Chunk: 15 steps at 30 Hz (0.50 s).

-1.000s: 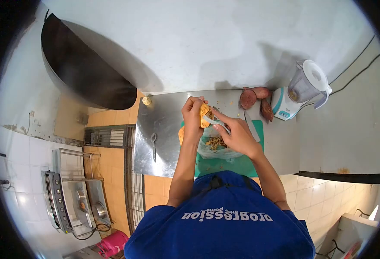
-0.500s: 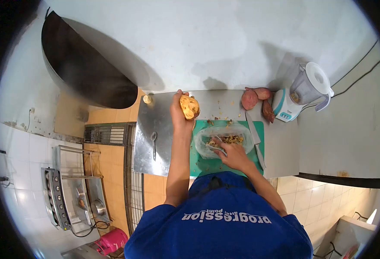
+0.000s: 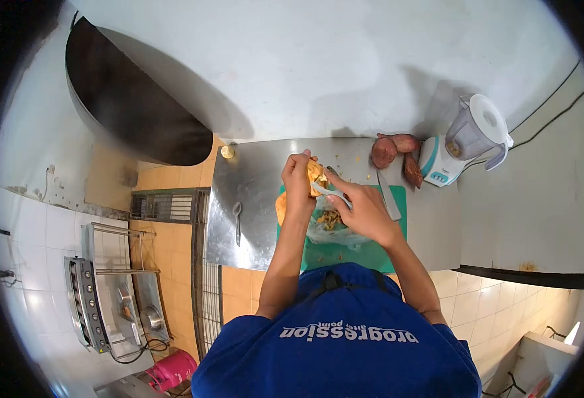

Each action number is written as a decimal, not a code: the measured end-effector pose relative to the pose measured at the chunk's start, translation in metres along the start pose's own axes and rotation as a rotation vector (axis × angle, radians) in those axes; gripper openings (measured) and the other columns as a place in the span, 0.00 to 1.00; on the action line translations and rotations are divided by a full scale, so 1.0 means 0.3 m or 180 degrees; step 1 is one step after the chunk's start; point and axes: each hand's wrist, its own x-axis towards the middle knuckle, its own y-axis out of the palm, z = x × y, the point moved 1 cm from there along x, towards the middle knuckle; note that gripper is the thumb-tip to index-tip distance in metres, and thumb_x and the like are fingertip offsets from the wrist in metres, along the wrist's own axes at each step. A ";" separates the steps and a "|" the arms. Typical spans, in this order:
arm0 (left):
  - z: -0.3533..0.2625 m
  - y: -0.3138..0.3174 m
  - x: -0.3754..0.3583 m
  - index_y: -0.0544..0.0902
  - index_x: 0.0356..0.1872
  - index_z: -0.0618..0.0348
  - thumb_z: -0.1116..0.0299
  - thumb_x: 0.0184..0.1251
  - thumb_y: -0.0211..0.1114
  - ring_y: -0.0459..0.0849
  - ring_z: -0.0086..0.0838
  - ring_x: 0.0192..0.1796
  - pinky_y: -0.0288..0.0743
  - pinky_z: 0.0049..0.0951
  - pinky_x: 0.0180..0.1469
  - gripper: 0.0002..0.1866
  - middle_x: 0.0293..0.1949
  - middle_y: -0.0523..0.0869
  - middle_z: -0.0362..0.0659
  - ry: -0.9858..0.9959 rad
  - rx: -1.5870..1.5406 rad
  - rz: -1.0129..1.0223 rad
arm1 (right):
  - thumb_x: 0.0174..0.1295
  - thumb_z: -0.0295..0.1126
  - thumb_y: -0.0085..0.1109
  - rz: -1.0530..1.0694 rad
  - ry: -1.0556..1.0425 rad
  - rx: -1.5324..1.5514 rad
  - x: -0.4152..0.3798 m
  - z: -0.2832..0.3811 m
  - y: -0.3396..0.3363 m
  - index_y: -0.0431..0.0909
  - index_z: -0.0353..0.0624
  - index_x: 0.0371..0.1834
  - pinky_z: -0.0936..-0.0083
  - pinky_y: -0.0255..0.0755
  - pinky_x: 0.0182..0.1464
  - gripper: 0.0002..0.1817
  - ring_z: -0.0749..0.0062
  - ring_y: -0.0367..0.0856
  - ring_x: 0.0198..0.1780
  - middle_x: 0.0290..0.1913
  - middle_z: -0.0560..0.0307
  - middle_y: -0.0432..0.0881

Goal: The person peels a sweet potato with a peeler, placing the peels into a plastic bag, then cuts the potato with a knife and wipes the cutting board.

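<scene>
My left hand (image 3: pixel 296 180) is wrapped round a peeled orange-yellow sweet potato (image 3: pixel 315 174) above the cutting board. A peeler with a pale handle (image 3: pixel 333 193) is gripped in my right hand (image 3: pixel 366 211), its head against the sweet potato; the blade is too small to make out. Below both hands, a clear plastic bag (image 3: pixel 331 236) with peelings (image 3: pixel 329 220) lies on the green cutting board (image 3: pixel 358 260). Another orange-yellow piece (image 3: pixel 280 207) shows beside my left wrist, partly hidden by it. The knife (image 3: pixel 389 199) lies at the board's right side, partly covered by my right hand and arm.
Unpeeled reddish sweet potatoes (image 3: pixel 384 152) sit at the back of the metal table (image 3: pixel 255 189), beside a blender (image 3: pixel 451 156). A spoon (image 3: pixel 237 224) lies to the left, and a small pale yellow object (image 3: pixel 227 152) stands at the far left corner. Scraps dot the tabletop.
My right hand has risen from the bag with the peeler and met the sweet potato. My left hand has moved right with the sweet potato.
</scene>
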 end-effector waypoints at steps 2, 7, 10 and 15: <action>0.003 -0.007 0.013 0.79 0.37 0.59 0.67 0.73 0.63 0.83 0.28 0.35 0.80 0.32 0.36 0.07 0.37 0.83 0.44 -0.0023 -0.0044 -0.0052 | 0.70 0.38 0.60 0.0023 0.0071 0.0031 -0.011 0.006 0.004 0.72 0.52 0.74 0.54 0.76 0.44 0.28 0.38 0.82 0.39 0.41 0.38 0.86; 0.003 -0.007 -0.012 0.78 0.41 0.58 0.64 0.72 0.64 0.83 0.30 0.35 0.80 0.33 0.37 0.08 0.37 0.83 0.44 -0.0261 -0.0067 -0.0206 | 0.71 0.44 0.58 -0.0024 0.0211 -0.0286 -0.056 -0.047 0.070 0.72 0.56 0.74 0.49 0.76 0.42 0.28 0.42 0.84 0.39 0.36 0.44 0.85; 0.042 -0.037 0.024 0.77 0.40 0.55 0.61 0.72 0.67 0.82 0.26 0.36 0.79 0.31 0.35 0.10 0.41 0.83 0.41 -0.0476 -0.0416 -0.0347 | 0.70 0.44 0.59 0.0002 0.0159 -0.0411 -0.117 -0.095 0.119 0.74 0.56 0.73 0.50 0.75 0.40 0.28 0.43 0.83 0.38 0.34 0.46 0.84; 0.053 -0.089 0.101 0.76 0.41 0.51 0.59 0.71 0.67 0.84 0.31 0.39 0.82 0.35 0.39 0.11 0.40 0.82 0.39 -0.0913 -0.1226 -0.0230 | 0.69 0.44 0.61 0.0214 0.0372 -0.0691 -0.202 -0.185 0.166 0.73 0.57 0.73 0.54 0.77 0.42 0.29 0.44 0.84 0.39 0.38 0.45 0.85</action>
